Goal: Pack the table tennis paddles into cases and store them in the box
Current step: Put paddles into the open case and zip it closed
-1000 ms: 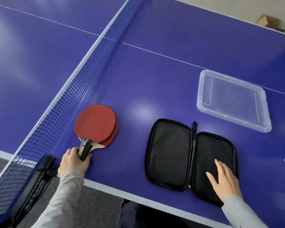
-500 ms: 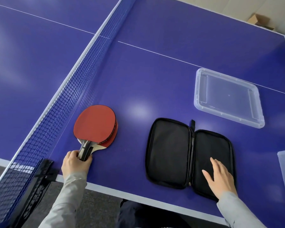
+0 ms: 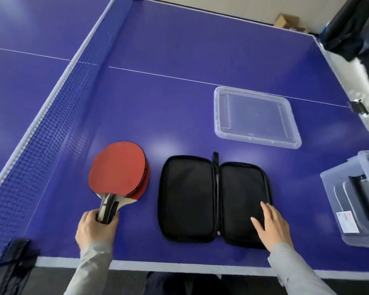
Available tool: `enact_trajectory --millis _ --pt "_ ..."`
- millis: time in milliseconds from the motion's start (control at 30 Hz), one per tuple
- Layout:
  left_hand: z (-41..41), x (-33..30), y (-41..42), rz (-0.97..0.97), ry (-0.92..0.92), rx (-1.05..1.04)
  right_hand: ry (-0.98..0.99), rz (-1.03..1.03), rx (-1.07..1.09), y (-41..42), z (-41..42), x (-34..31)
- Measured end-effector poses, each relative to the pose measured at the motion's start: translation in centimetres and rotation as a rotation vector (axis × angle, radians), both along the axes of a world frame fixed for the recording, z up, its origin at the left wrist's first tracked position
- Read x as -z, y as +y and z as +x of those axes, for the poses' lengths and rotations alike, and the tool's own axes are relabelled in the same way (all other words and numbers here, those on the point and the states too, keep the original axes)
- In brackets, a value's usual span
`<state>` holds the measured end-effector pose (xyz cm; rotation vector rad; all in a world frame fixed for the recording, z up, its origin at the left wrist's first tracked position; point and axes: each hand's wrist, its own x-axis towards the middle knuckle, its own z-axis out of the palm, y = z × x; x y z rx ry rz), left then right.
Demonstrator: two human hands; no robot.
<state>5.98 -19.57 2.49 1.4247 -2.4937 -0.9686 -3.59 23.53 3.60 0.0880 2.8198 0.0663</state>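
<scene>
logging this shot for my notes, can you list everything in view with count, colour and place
paddles: two, red rubber, stacked beside the net, near left
case: one, black, lying open flat at the near edge
lid: one, clear, on the table beyond the case
box: one, clear, right edge, dark contents too unclear to name
net: one, dark mesh with white top band, crossing the left side
table: one, blue with white lines
cardboard box: one, brown, on the floor beyond the table
left hand: grips the paddle handles
right hand: rests flat on the case's right half
</scene>
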Motion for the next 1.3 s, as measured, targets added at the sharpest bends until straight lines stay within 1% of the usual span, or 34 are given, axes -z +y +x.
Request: enact_trajectory --millis 167,267,500,667,933,1067,1300 --pt "-1.7 -1.1 6.9 0.017 0.034 0.077 -0.015 -0.043 0.051 3.7 0.4 0.3" --pt "-2.3 -1.3 11.6 0.047 0.04 0.112 -0.037 -0.058 0.036 5.8 0.5 0.7" --pt "-3.7 -0.7 23.5 0.064 0.04 0.162 -0.067 -0.147 -0.097 9.1 0.4 1.5" --pt "-5.2 -0.2 29.6 0.071 0.03 0.163 -0.075 -0.194 -0.215 10.0 -0.1 2.4" --pt "-6.7 0.0 35.9 0.07 -0.001 0.061 -0.086 -0.236 -0.286 10.7 0.3 3.5" --pt "-7.1 0.7 37.6 0.073 -0.025 0.023 -0.071 -0.22 -0.307 10.8 0.6 4.1" --pt "-7.8 1.5 39.8 0.085 -0.008 -0.019 -0.045 -0.225 -0.309 11.0 0.9 4.9"
